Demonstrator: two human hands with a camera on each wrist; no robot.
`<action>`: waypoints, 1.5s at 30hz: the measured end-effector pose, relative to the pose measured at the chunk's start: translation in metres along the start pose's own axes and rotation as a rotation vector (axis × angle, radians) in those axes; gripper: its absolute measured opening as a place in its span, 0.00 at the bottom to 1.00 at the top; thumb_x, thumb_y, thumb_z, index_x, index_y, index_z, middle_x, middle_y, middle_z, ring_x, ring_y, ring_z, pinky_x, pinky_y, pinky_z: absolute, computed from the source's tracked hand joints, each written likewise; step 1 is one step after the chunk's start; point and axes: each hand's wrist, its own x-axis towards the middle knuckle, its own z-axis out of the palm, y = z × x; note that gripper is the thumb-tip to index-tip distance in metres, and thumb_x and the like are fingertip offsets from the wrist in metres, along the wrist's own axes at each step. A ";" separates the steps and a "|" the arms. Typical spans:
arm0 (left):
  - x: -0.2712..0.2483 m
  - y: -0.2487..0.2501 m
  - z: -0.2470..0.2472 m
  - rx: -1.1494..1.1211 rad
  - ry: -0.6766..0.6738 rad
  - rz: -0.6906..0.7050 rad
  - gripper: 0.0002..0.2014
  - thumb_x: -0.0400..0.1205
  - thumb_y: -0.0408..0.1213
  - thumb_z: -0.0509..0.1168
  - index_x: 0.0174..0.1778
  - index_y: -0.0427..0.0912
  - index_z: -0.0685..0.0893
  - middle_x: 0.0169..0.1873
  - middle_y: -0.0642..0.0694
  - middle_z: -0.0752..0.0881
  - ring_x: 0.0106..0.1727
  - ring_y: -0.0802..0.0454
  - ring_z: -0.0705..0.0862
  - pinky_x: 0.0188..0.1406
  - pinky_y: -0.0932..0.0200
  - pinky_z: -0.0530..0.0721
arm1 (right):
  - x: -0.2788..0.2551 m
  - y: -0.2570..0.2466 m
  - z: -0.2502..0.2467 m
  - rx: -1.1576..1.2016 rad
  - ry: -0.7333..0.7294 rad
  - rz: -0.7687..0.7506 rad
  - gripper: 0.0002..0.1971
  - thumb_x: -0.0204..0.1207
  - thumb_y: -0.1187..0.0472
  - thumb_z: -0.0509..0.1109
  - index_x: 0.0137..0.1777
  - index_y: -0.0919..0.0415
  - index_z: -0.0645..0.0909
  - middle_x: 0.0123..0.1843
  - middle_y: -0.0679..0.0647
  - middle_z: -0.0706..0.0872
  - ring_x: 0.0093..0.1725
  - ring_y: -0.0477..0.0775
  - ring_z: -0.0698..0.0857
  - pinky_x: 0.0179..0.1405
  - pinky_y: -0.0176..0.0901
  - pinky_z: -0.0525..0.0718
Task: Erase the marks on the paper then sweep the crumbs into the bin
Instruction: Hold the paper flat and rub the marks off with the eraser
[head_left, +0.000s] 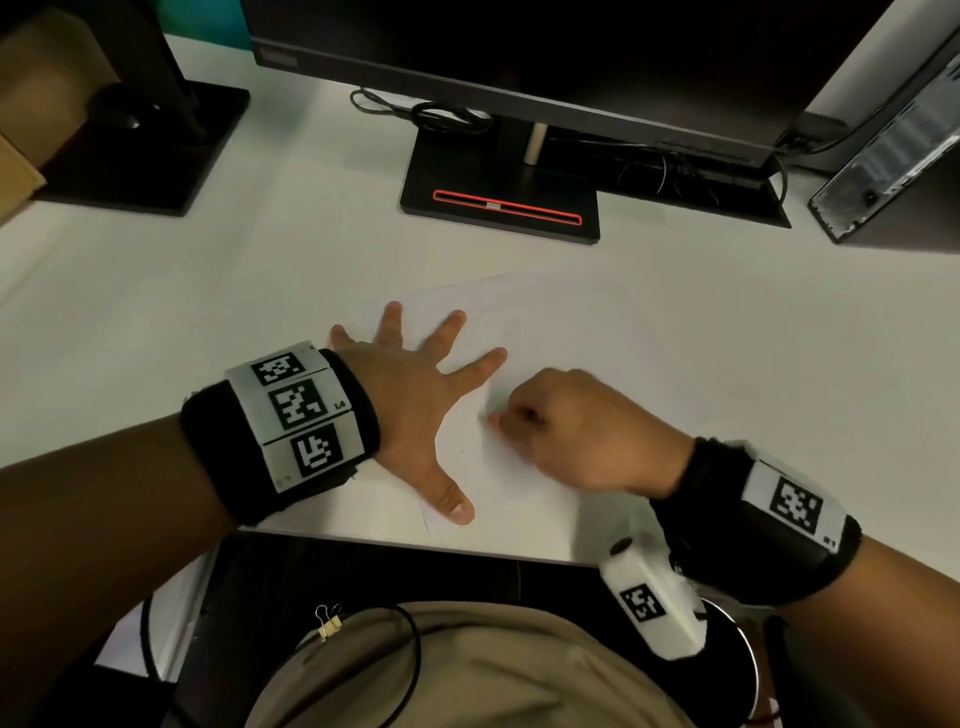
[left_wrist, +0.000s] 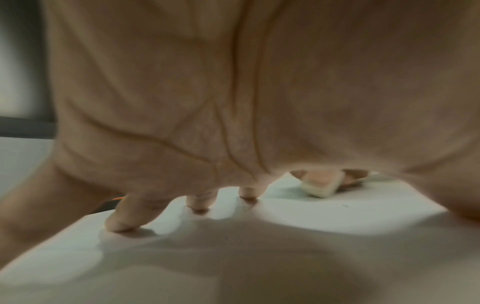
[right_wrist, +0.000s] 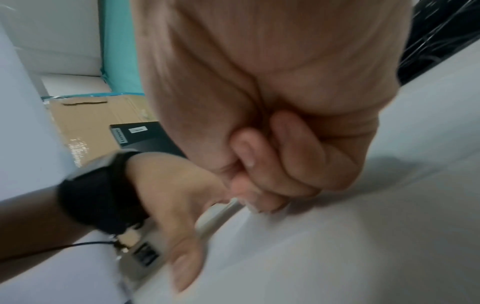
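A white sheet of paper (head_left: 519, 322) lies on the white desk (head_left: 156, 312), hard to tell from it; faint pencil marks show near its upper left. My left hand (head_left: 415, 395) lies flat on the sheet with fingers spread, pressing it down. My right hand (head_left: 561, 426) is curled into a fist just right of the left hand and pinches a small cream eraser (left_wrist: 320, 186) against the paper. In the right wrist view the curled right hand (right_wrist: 262, 185) hides most of the eraser. No bin or crumbs are visible.
A monitor stand (head_left: 498, 192) with a red slot sits behind the paper, cables (head_left: 431, 111) behind it. A second black stand (head_left: 140, 145) and a cardboard box (head_left: 21, 104) are at far left. A computer case (head_left: 893, 156) leans at far right. The desk's front edge (head_left: 415, 545) runs just below my hands.
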 end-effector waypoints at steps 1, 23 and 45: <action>0.000 0.000 0.000 0.000 -0.002 0.002 0.72 0.51 0.86 0.68 0.73 0.76 0.17 0.79 0.53 0.15 0.82 0.23 0.26 0.74 0.12 0.47 | -0.003 -0.003 0.004 -0.005 -0.050 -0.012 0.25 0.88 0.48 0.61 0.33 0.62 0.79 0.31 0.58 0.86 0.28 0.51 0.79 0.31 0.43 0.76; 0.005 -0.021 -0.001 -0.021 0.119 0.004 0.75 0.55 0.89 0.59 0.85 0.51 0.26 0.85 0.42 0.26 0.86 0.32 0.31 0.82 0.24 0.36 | 0.003 0.040 -0.022 0.143 0.105 0.187 0.26 0.87 0.48 0.63 0.38 0.72 0.82 0.28 0.55 0.86 0.24 0.48 0.77 0.28 0.38 0.78; 0.000 -0.008 -0.010 -0.049 -0.001 -0.107 0.71 0.57 0.87 0.62 0.80 0.64 0.21 0.83 0.51 0.21 0.86 0.33 0.29 0.73 0.12 0.43 | 0.014 0.023 -0.020 -0.045 0.042 0.094 0.25 0.87 0.49 0.60 0.39 0.70 0.83 0.36 0.61 0.89 0.34 0.58 0.84 0.41 0.50 0.83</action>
